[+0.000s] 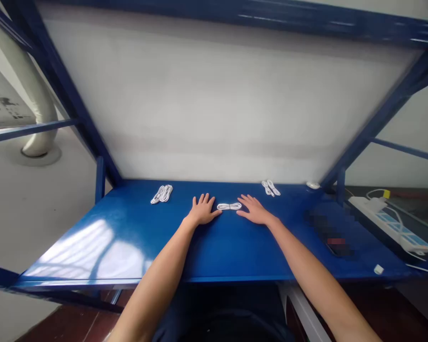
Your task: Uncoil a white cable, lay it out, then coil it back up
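**Left hand (204, 210), right hand (255, 210) flat either side of cable coil (229, 206) on blue table (235, 251)**

Both palms down and released, fingers spread, nothing grasped. Coil near mid-table at 12 o'clock, cinched at its waist, just beside the fingertips of both hands. Two more coils farther out near the far edge: one at 11 o'clock (161, 194), one at 1 o'clock (270, 188). Power strip (388, 223) with white cords off the table at 2 o'clock.

Main risks: loops springing loose from a pinch at one end only; coil skating across glossy paint under a hurried fingertip; a stray loop snagging a neighbouring coil or the strip's cords after too wide a sweep of the arm. Glare at 8 o'clock, a poor patch for judging the table's edge.
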`<state>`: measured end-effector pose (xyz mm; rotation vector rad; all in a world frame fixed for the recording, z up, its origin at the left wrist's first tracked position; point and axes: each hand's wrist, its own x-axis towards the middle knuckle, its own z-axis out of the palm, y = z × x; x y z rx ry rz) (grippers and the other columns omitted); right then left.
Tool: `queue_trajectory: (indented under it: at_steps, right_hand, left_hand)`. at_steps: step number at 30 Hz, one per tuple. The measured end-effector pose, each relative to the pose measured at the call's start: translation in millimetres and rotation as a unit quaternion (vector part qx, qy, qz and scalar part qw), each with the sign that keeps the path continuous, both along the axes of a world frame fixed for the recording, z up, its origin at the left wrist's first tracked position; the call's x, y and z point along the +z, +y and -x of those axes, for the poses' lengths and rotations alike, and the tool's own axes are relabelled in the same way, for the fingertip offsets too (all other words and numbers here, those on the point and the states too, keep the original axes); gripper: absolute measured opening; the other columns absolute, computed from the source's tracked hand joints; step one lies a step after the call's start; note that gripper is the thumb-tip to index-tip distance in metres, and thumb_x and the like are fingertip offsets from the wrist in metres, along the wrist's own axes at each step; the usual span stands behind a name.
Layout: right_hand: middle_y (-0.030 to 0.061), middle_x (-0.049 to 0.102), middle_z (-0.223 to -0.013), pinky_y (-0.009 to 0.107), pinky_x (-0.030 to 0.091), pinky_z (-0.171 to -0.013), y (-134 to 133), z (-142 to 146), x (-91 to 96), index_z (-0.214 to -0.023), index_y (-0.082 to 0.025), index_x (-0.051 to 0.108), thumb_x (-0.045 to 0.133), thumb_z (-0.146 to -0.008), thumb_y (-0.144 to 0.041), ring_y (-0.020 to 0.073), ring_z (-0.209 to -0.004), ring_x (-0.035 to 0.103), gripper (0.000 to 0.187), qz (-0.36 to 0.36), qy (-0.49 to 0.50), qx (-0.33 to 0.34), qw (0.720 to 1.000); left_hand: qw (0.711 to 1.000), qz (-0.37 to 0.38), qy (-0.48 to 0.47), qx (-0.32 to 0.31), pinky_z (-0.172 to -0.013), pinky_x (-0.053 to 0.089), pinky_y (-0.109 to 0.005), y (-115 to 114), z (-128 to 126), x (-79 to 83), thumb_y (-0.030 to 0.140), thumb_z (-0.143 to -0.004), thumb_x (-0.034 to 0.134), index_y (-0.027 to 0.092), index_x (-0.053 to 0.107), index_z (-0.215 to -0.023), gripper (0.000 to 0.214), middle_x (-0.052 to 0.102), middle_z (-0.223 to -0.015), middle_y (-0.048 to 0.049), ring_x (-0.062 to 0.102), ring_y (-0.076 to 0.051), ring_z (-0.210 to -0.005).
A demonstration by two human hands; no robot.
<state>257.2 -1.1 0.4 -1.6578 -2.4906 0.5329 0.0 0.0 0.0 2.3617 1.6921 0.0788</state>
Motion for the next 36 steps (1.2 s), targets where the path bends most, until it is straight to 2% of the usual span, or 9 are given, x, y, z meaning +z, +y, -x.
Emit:
queue_trajectory:
  at_steps: [8,11,14,17,20,23,27,32,36]
  right_hand:
    - [-0.0002,0.008,-0.156,0.043,0.003,-0.115,3,-2,-4.3,-0.149,-0.028,0.018,0.023,-0.082,-0.076,0.0258,-0.143,-0.001,0.083,0.008,-0.017,0.008,1.0]
    - [0.0021,0.012,-0.156,0.045,0.004,-0.115,2,-2,-4.8,-0.148,-0.025,0.022,0.027,-0.083,-0.075,0.0272,-0.143,0.002,0.082,0.0,-0.008,0.004,1.0]
    - [0.0042,0.028,-0.152,0.045,0.016,-0.113,-1,3,-3.5,-0.145,-0.025,0.033,0.032,-0.086,-0.068,0.0275,-0.14,0.019,0.072,-0.05,0.039,0.003,0.998]
    - [0.0037,0.048,-0.138,0.043,0.032,-0.106,-5,15,-2.7,-0.136,-0.028,0.046,0.029,-0.093,-0.053,0.0247,-0.127,0.041,0.053,-0.113,0.092,0.055,0.988]
    - [0.0052,0.059,-0.125,0.042,0.038,-0.099,-5,27,-4.4,-0.127,-0.028,0.056,0.028,-0.094,-0.044,0.0254,-0.113,0.05,0.047,-0.136,0.075,0.089,0.984]
    - [0.0067,0.061,-0.119,0.04,0.04,-0.093,3,27,-7.4,-0.126,-0.026,0.058,0.029,-0.094,-0.041,0.0257,-0.106,0.051,0.045,-0.159,0.026,0.04,0.986]
    - [0.0093,0.065,-0.101,0.036,0.041,-0.083,25,4,-11.3,-0.115,-0.024,0.066,0.038,-0.092,-0.039,0.0262,-0.099,0.051,0.039,-0.202,-0.032,-0.06,0.977]
    - [0.0106,0.061,-0.102,0.037,0.036,-0.087,55,-36,-18.5,-0.081,-0.018,0.071,0.05,-0.087,-0.034,0.0269,-0.102,0.047,0.027,-0.307,-0.046,-0.182,0.933]
    - [0.0121,0.058,-0.102,0.039,0.035,-0.083,66,-48,-22.2,-0.074,-0.018,0.067,0.053,-0.084,-0.034,0.0281,-0.101,0.044,0.024,-0.32,-0.064,-0.256,0.91]
  left_hand:
    - [1.0,0.0,-0.001,0.0,-0.11,0.003,-0.055,1,0,-1.3,0.074,-0.082,0.022,0.02,0.023,-0.147,0.084,0.011,-0.155,-0.0124,0.004,-0.032,-0.142]
    - [1.0,-0.003,-0.003,0.0,-0.11,0.003,-0.055,1,0,-2.6,0.073,-0.082,0.022,0.02,0.024,-0.147,0.084,0.012,-0.155,-0.0127,0.004,-0.032,-0.142]
    - [1.0,-0.003,-0.003,-0.004,-0.11,0.004,-0.056,2,0,-3.4,0.074,-0.082,0.022,0.019,0.024,-0.147,0.085,0.012,-0.155,-0.0131,0.004,-0.032,-0.142]
    - [1.0,-0.005,-0.004,-0.007,-0.11,0.004,-0.056,1,0,-3.0,0.074,-0.082,0.021,0.019,0.024,-0.147,0.085,0.012,-0.155,-0.0133,0.005,-0.031,-0.142]
    - [1.0,-0.005,-0.002,-0.002,-0.11,0.004,-0.056,1,0,-2.1,0.072,-0.083,0.023,0.019,0.024,-0.147,0.083,0.013,-0.155,-0.0135,0.006,-0.031,-0.142]
    - [1.0,-0.006,-0.003,-0.002,-0.11,0.005,-0.056,0,-1,-1.8,0.072,-0.083,0.025,0.019,0.024,-0.147,0.083,0.014,-0.154,-0.0145,0.007,-0.032,-0.142]
    - [1.0,-0.003,-0.009,-0.006,-0.11,0.004,-0.057,1,0,-1.9,0.073,-0.082,0.024,0.017,0.024,-0.147,0.086,0.013,-0.154,-0.0151,0.006,-0.033,-0.142]
    - [1.0,0.002,-0.012,-0.005,-0.11,0.003,-0.057,0,0,-1.6,0.071,-0.083,0.026,0.017,0.023,-0.147,0.084,0.012,-0.155,-0.0146,0.004,-0.033,-0.142]
    - [1.0,0.01,-0.017,-0.006,-0.111,0.004,-0.055,0,-1,0.6,0.07,-0.084,0.029,0.019,0.024,-0.147,0.081,0.011,-0.155,-0.014,0.003,-0.031,-0.142]
